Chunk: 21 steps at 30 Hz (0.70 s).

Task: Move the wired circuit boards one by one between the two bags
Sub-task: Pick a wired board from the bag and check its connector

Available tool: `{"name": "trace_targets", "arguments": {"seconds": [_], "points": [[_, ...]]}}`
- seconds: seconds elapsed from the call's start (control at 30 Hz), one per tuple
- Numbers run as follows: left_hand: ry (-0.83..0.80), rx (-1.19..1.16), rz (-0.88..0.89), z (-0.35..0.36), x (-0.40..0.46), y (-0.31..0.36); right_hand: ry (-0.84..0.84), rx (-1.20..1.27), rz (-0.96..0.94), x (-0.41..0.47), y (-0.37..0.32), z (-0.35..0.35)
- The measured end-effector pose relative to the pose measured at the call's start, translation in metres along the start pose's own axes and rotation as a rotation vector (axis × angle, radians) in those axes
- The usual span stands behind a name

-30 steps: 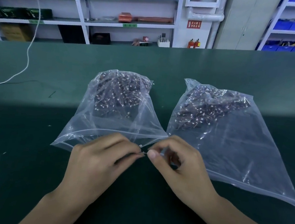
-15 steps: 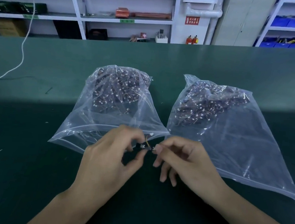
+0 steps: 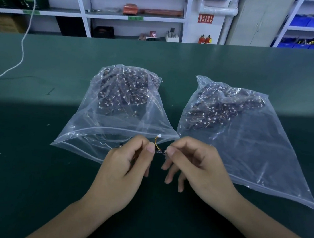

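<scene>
Two clear plastic bags lie side by side on the green table, each holding a heap of several small wired circuit boards. The left bag (image 3: 86,137) has its mouth facing me; the right bag (image 3: 263,156) lies flat beside it. Between the bags' near corners, a small dark circuit board (image 3: 159,151) with a yellow-orange wire and white plug curling upward is pinched at both ends. My left hand (image 3: 123,172) pinches its left end with thumb and forefinger. My right hand (image 3: 197,169) pinches the right end, its other fingers hanging loosely downward.
A white cable (image 3: 22,50) runs down from above onto the far left of the green table (image 3: 32,184). White shelving (image 3: 134,18) with boxes and parts stands beyond the table's far edge. Blue bins (image 3: 312,21) fill shelves at the far right.
Both hands lifted slightly off the left bag's mouth, bringing the small board into view between the fingertips. Its wire and white plug now stick up. My right hand's lower fingers have uncurled.
</scene>
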<state>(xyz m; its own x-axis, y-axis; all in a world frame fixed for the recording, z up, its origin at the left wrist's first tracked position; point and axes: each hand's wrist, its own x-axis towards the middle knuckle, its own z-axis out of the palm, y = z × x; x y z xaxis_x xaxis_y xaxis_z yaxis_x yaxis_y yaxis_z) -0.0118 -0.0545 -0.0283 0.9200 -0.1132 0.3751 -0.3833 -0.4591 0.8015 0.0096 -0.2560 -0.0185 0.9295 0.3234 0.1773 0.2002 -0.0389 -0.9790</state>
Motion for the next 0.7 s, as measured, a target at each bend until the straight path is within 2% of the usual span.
{"name": "trace_targets", "arguments": {"seconds": [0.17, 0.7], "points": [[-0.048, -0.026, 0.0, 0.0075, -0.0034, 0.002, -0.039, 0.05, 0.087, -0.0068, 0.0002, -0.0023], [-0.032, -0.054, -0.001, 0.0067, -0.0046, 0.0033, -0.052, 0.066, 0.1, -0.0062, 0.0007, -0.0008]]}}
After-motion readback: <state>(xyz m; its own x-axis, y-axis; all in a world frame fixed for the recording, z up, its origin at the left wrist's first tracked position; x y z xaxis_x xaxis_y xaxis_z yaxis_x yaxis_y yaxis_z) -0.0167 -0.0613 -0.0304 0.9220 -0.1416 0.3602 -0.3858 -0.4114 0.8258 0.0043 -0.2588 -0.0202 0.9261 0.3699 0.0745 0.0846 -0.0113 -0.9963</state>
